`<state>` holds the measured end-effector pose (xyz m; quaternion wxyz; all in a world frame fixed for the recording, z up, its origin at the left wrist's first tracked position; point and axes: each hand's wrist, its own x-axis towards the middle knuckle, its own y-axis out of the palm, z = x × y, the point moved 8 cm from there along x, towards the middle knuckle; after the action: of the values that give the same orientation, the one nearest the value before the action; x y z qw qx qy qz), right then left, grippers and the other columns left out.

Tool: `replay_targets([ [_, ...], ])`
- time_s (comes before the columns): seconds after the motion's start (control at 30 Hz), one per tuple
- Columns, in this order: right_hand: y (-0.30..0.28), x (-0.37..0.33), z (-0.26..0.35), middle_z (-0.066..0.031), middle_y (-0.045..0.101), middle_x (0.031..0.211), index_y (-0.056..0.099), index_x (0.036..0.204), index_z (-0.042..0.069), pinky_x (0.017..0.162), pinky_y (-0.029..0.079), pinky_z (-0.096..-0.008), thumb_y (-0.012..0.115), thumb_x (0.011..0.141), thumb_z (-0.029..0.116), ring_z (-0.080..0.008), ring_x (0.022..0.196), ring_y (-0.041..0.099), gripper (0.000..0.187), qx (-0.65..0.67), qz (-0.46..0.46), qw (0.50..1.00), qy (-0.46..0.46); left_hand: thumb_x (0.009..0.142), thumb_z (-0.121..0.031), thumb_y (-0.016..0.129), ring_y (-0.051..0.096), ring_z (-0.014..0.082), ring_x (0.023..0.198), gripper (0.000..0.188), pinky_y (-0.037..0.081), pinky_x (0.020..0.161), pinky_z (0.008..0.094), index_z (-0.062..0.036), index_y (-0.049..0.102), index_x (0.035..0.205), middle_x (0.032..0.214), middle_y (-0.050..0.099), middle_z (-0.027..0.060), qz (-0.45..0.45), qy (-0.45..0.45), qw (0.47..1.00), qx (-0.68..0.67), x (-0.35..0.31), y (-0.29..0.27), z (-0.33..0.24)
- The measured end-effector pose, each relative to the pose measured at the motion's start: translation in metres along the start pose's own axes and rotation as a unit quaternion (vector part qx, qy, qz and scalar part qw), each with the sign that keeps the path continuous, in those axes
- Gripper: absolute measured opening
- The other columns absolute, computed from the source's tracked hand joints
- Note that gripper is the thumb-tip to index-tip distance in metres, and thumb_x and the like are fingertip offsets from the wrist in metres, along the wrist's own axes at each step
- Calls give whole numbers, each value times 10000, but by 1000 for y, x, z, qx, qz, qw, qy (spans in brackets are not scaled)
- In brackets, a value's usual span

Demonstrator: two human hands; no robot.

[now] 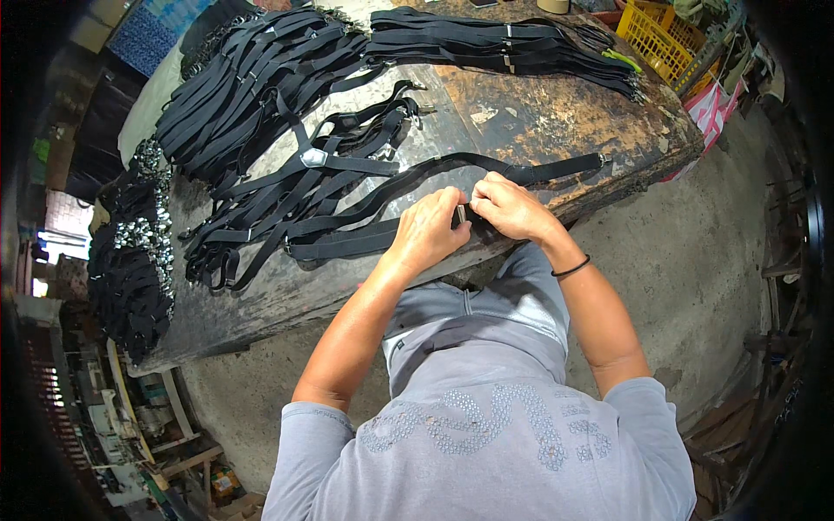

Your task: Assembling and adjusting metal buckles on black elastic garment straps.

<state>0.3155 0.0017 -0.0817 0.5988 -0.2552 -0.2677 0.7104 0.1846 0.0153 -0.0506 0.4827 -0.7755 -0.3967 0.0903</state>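
Note:
At the table's near edge, my left hand is closed around a black suspender strap, thumb and fingers pinching it beside a small metal buckle. Close by on the right, my right hand pinches the short black end of that strap; its fingertips hide the very tip. Behind both hands runs another black strap length, lying across the wood with a metal clip at its right end. Left of my hands, several loose suspenders are tangled, one with a silvery joining piece.
A thick heap of black straps covers the table's far left. Another bundle stretches along the back. Metal clips hang in a mass over the left edge. The worn wooden table has a yellow crate beyond its far right corner.

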Motion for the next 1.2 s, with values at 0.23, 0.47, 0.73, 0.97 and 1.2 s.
replay_targets([
  [0.23, 1, 0, -1, -149, 578, 1046, 591, 928, 75, 828, 474, -478, 533, 920, 336, -387, 980, 599, 268, -4, -7, 1000, 19, 737, -156, 771, 648, 366, 925, 375, 512, 786, 421, -42, 570, 1033, 960, 659, 169, 0, -16, 999, -31, 2, 4, 1],
  [0.47, 1, 1, -2, -152, 579, 1053, 592, 925, 69, 826, 474, -479, 527, 917, 331, -389, 978, 598, 270, -10, -9, 1000, 17, 730, -157, 794, 657, 357, 927, 369, 518, 805, 405, -24, 589, 1007, 963, 667, 175, 15, -10, 999, -46, 2, 7, 9],
  [0.73, 0, 1, 0, -154, 582, 1014, 586, 923, 53, 815, 476, -476, 519, 910, 311, -381, 966, 596, 267, 11, -3, 1000, -21, 735, -140, 794, 663, 350, 949, 380, 523, 825, 397, -22, 621, 1052, 989, 680, 167, 2, 29, 999, -46, 0, -1, 1],
  [0.97, 0, 0, 0, -156, 589, 968, 587, 903, 33, 802, 473, -453, 527, 892, 285, -372, 947, 592, 259, 49, 7, 999, -17, 742, -136, 782, 658, 357, 950, 370, 520, 818, 406, -34, 624, 1061, 980, 680, 167, 10, 20, 998, -57, -2, -1, 4],
  [1.2, 0, 1, -2, -156, 584, 952, 585, 896, 22, 803, 469, -435, 534, 883, 278, -360, 927, 589, 261, 65, 24, 997, -25, 745, -135, 771, 654, 358, 958, 379, 517, 824, 411, -41, 621, 1081, 989, 679, 157, 21, 23, 997, -65, -2, -1, 4],
])
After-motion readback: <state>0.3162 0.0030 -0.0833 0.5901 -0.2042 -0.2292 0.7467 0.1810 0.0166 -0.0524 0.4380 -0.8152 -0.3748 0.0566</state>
